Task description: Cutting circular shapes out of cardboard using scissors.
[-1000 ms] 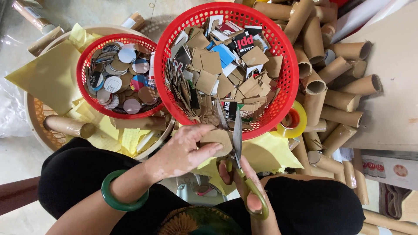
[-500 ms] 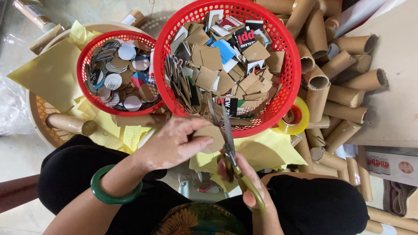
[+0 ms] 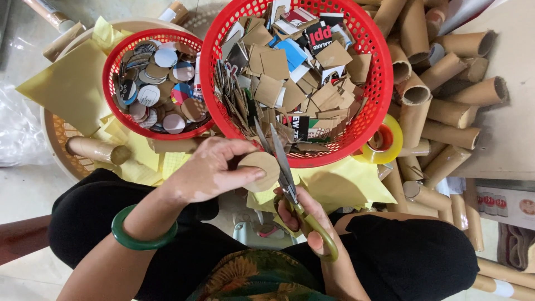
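1. The left hand [image 3: 209, 170] is closed in a pinch on a round brown cardboard disc [image 3: 262, 170], thumb along its lower edge and fingers over its left side. The disc sits just below the near rim of the large basket, above the person's lap.
2. The right hand [image 3: 304, 217] is closed around the handles of a pair of scissors [image 3: 290, 184], with fingers through the olive-yellow loops. The blades point up and away from the person, slightly parted, and their inner edge meets the right side of the disc.
3. A green bangle [image 3: 139, 237] circles the left wrist.
4. The large red basket [image 3: 373, 89] is filled with cut cardboard squares [image 3: 278, 72], mostly brown, some printed in blue, black and white.
5. A smaller red basket [image 3: 120, 120], to the left and touching the large one, holds round cut discs [image 3: 159, 83], some white, some brown, some coloured.
6. Yellow paper sheets [image 3: 67, 89] lie under both baskets and spread onto a woven tray [image 3: 56, 134].
7. A heap of brown cardboard tubes [image 3: 446, 83] lies to the right of the large basket; one more tube [image 3: 97, 150] rests on the tray.
8. A roll of yellow tape [image 3: 384, 139] lies beside the large basket's right rim, near the tubes.
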